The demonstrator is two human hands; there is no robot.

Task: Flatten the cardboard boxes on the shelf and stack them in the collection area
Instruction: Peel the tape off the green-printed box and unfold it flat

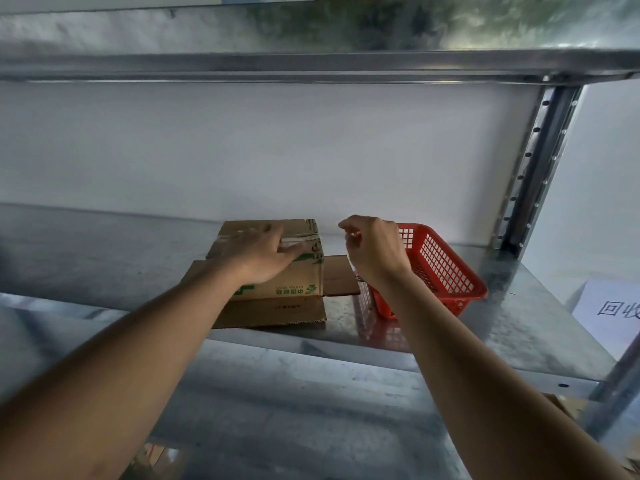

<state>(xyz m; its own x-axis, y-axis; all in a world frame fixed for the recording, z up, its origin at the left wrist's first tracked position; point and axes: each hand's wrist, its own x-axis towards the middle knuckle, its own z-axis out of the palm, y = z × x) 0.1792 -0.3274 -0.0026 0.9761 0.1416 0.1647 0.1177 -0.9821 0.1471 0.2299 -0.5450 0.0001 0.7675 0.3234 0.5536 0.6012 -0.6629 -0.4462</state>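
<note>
The left hand (pixel 258 252) lies palm down on the taped top of the cardboard box (pixel 277 265), fingers spread and nearly straight, pressing rather than gripping. The right hand (pixel 375 249) hovers just right of the box with its fingers loosely curled, thumb and forefinger close together as if pinching; whether they hold a thin strip of tape is too small to tell. The box sits on the metal shelf (pixel 104 258), toward the far wall, with its bottom flaps splayed out flat toward the near edge and to the right. Its printing reads upside down, so it appears to stand inverted. Its long axis seems to run left to right along the shelf, with the tape seam across the top running the same way. The red basket (pixel 446 268) stands just right of the box, almost touching the right flap. The likely trouble: if the top seam is still taped, pressing down will crumple the box, not fold it. A push toward the right could also shove the basket toward the shelf's end.
</note>
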